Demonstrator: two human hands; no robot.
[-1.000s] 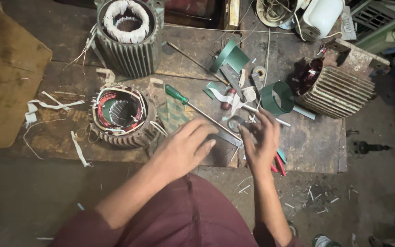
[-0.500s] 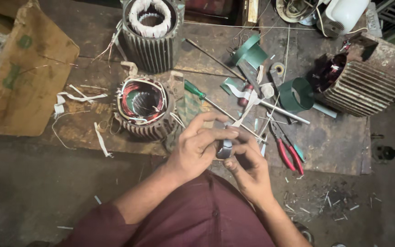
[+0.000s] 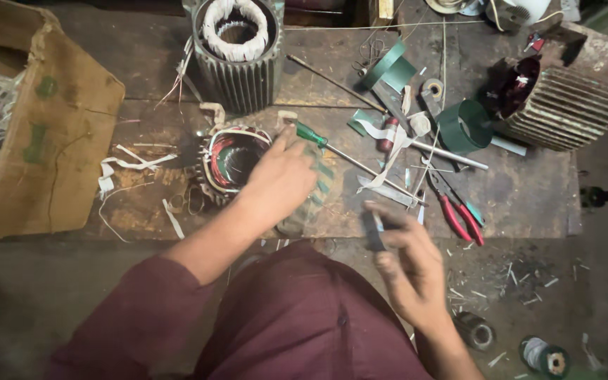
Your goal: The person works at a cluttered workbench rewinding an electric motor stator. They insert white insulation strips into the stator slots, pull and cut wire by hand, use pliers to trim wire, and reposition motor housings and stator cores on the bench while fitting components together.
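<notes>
My left hand point(image 3: 281, 177) rests flat on the workbench point(image 3: 529, 204), fingers apart, over a green patterned cloth point(image 3: 317, 197) just right of a small motor stator point(image 3: 230, 160) with red and white windings. Its fingertips lie near the green handle of a long screwdriver point(image 3: 332, 148). My right hand point(image 3: 406, 264) is lifted off the bench in front of my body, its fingers pinched around a small dark flat piece point(image 3: 374, 229). The right hand is blurred.
A larger finned stator point(image 3: 237, 49) stands at the back, and another finned motor body point(image 3: 564, 102) lies at the right. Red-handled pliers point(image 3: 459, 211), green insulation sheets point(image 3: 462, 127), and paper strips litter the bench. A cardboard box point(image 3: 43, 134) sits at left. Spools point(image 3: 543, 355) lie on the floor.
The hands were together, working the small dark piece. Now my left hand has gone back to the bench beside the stator, and my right hand has pulled toward me with the piece.
</notes>
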